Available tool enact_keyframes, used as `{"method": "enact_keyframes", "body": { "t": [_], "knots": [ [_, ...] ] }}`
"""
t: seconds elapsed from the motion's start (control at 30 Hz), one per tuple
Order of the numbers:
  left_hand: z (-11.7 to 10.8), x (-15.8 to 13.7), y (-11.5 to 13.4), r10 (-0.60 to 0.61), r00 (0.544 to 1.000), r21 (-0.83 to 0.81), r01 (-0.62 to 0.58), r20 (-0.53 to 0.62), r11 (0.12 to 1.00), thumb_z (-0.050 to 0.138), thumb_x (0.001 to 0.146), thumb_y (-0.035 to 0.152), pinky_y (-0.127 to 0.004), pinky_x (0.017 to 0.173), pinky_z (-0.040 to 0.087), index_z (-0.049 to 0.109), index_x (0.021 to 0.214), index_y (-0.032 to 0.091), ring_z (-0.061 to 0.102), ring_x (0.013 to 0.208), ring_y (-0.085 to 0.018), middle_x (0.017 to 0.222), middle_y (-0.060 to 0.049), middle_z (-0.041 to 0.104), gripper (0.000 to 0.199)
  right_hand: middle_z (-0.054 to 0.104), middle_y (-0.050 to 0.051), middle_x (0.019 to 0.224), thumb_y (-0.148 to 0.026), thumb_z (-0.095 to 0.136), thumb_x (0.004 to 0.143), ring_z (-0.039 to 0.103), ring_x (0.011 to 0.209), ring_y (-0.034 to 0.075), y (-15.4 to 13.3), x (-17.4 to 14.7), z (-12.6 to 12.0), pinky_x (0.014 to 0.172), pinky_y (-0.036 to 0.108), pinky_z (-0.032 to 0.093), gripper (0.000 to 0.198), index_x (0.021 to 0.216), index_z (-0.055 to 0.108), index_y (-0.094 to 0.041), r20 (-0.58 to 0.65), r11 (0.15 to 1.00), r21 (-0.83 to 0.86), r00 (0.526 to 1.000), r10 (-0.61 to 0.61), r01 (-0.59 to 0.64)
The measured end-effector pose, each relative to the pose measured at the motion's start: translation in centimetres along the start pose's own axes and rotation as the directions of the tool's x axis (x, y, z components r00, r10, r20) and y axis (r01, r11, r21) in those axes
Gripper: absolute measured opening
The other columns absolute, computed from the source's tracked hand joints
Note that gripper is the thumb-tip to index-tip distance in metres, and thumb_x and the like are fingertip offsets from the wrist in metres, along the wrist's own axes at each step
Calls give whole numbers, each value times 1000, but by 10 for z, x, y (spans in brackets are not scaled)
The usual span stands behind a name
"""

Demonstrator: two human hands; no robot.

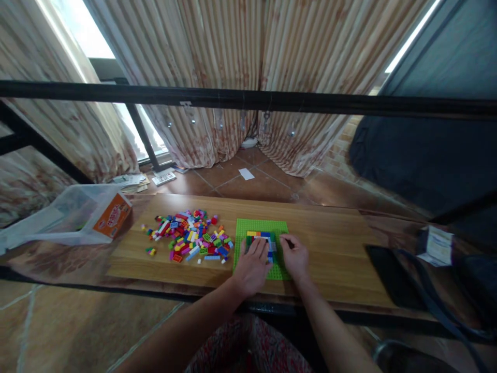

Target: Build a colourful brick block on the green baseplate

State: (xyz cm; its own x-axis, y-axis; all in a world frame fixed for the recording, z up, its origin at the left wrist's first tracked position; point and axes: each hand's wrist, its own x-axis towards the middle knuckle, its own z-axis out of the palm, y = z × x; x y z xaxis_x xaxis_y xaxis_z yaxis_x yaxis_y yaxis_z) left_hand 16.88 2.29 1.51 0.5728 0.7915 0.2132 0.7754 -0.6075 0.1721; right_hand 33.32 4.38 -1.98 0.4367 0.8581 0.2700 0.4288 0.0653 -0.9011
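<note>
A bright green studded baseplate (241,226) lies on a wooden board. Several toy bricks (265,234) in yellow, orange, blue, white and green are built up on it, partly covered by my hand. My left hand (251,267) rests over this brick build with its fingers stretched out, touching the bricks. At the plate's right edge is my right hand (295,256), its fingers curled together. Whatever may be between those fingertips is too small and dark to tell. Left of the plate spreads a loose pile of mixed coloured bricks (192,235).
The wooden board (330,233) sits on a low table. A clear plastic tub (73,207) with an orange label lies on its side at the left. On the right are a flat black object (392,274) and a white packet (438,246). A black rail (233,97) crosses beyond the board.
</note>
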Motion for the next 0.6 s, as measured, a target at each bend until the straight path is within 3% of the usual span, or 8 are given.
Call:
{"method": "enact_keyframes", "body": {
  "t": [0.13, 0.27, 0.43, 0.5, 0.6],
  "knots": [
    [-14, -12, -9, -120, 989, -112, 110, -88, 988, 45, 92, 34, -55, 109, 31, 39, 139, 13, 36, 134, -30, 144, -14, 44, 52, 72, 9, 84, -46, 49, 80, 65, 78, 20, 1, 6, -4, 76, 35, 51, 37, 84, 70, -15, 29, 999, -41, 999, 30, -29],
    [-26, -37, -21, -123, 977, -258, 76, -174, 963, 50, 89, 27, -52, 106, 37, 42, 135, 12, 43, 128, -29, 137, -16, 50, 49, 72, 11, 86, -47, 44, 83, 64, 78, 21, -13, 21, -6, 75, 36, 50, 43, 89, 70, -13, 113, 988, -156, 993, 24, -6],
    [-21, -79, -20, -85, 963, -371, -16, -255, 929, 48, 87, 14, -52, 100, 44, 46, 131, 16, 49, 122, -27, 128, -15, 56, 44, 62, 15, 121, -44, 46, 86, 52, 116, 26, -47, 33, 22, 103, 43, 35, 43, 111, 65, -15, 284, 941, -301, 957, -67, 155],
    [-19, -92, -19, -97, 965, -403, -10, -243, 915, 48, 86, 10, -51, 98, 47, 49, 128, 17, 51, 119, -27, 125, -14, 58, 43, 49, 15, 138, -46, 43, 89, 38, 131, 28, -56, 28, 41, 109, 48, 25, 51, 127, 56, -15, 379, 867, -439, 923, -60, 236],
    [-21, -105, -20, -133, 970, -428, 33, -206, 903, 50, 84, 8, -50, 96, 49, 52, 123, 17, 52, 117, -27, 123, -13, 59, 41, 29, 14, 152, -51, 32, 93, 19, 141, 29, -58, 13, 64, 111, 55, 15, 62, 142, 38, -14, 505, 676, -642, 863, 17, 362]
  ]
}}
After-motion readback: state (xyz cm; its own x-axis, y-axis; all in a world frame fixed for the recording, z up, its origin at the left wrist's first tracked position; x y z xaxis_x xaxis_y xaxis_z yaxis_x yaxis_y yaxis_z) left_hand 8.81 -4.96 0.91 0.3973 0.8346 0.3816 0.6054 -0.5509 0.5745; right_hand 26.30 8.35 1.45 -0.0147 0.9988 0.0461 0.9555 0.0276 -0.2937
